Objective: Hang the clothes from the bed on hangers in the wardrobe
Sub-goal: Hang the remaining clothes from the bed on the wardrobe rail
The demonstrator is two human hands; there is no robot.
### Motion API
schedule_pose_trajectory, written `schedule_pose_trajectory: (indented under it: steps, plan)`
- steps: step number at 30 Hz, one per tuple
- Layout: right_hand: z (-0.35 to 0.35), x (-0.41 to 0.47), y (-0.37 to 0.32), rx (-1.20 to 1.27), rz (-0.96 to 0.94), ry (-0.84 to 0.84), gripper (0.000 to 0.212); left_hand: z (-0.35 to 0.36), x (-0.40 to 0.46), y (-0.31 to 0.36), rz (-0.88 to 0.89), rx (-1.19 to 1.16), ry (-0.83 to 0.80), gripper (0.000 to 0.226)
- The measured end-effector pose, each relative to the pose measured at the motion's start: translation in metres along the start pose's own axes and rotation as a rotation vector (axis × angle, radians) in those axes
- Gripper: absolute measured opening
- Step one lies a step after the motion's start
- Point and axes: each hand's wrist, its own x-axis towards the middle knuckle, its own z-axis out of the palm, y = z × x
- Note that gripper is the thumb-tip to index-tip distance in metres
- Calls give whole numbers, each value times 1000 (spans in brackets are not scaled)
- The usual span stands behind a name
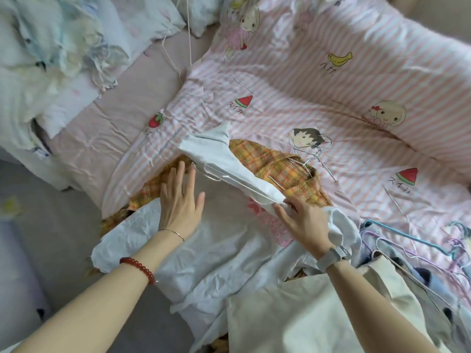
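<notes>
Taking the white shirt (224, 240) spread on the bed as the landmark: off its far left, beyond the bare mattress, lies a crumpled pale heap (58, 42) of bedding or clothes. The left hand (179, 200) rests flat on the shirt's left part, fingers straight and spread, gripping nothing. Just above it a white hanger (216, 174) shows under the shirt's lifted flap, which is folded back over a yellow plaid garment (285, 171) lying at the shirt's upper edge. At the shirt's right side the right hand (303, 222) pinches the flap's edge, fingers curled on the cloth. The step in hand appears to be fitting the hanger into the shirt; it would go best if the left hand keeps the body pinned flat while the right draws the cloth over the hanger's arm, taking care not to catch the plaid beneath. The shirt looks thin, creased and limp, likely to slip off unless seated squarely. Right of the shirt lies a tangle of coloured hangers (397, 233) on the striped quilt (331, 98).
</notes>
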Motion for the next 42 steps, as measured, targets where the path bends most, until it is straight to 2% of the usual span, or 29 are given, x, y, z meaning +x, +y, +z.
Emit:
schedule_pose_trajectory:
  steps: [4,8,10,14,16,21,23,25,26,28,30,31,35,38,40,42]
  plan:
    - [-20,-7,-27,47,-165,28,48,-44,-11,-27,45,57,115,59]
    - [-38,-4,-65,37,-294,95,42,-92,-43,-42,119,23,267,35]
    - [-35,-4,-86,17,-344,66,48,-113,-72,-53,85,-16,281,32]
    - [0,-18,-133,-3,-380,-94,43,-124,-151,-84,-274,-260,89,21]
    - [22,-35,-162,14,-448,-204,43,-123,-199,-105,-433,-283,47,21]
    - [75,-94,-244,-76,-610,-688,31,-127,-329,-160,-811,-184,75,30]
    - [93,-126,-281,-139,-855,-773,22,-131,-383,-178,-954,-100,97,33]
    - [113,-158,-318,-193,-909,-1016,13,-134,-437,-191,-1050,-52,179,40]
    - [124,-172,-335,-248,-1014,-973,19,-136,-463,-195,-1099,-32,220,43]
    - [131,-210,-377,-321,-1113,-1047,34,-140,-512,-199,-1225,12,272,39]
    - [143,-245,-410,-270,-1335,-986,54,-145,-558,-201,-1356,34,324,35]
    - [149,-262,-423,-180,-1435,-955,57,-150,-578,-200,-1413,37,358,36]
    - [156,-323,-478,-102,-1380,-1037,35,-155,-652,-204,-1571,8,573,34]
    - [153,-365,-510,-104,-1511,-995,38,-157,-700,-205,-1639,46,780,30]
    - [151,-394,-527,16,-1642,-981,47,-158,-730,-205,-1670,65,893,26]
    - [145,-423,-546,111,-1673,-1021,53,-161,-758,-203,-1689,90,996,29]
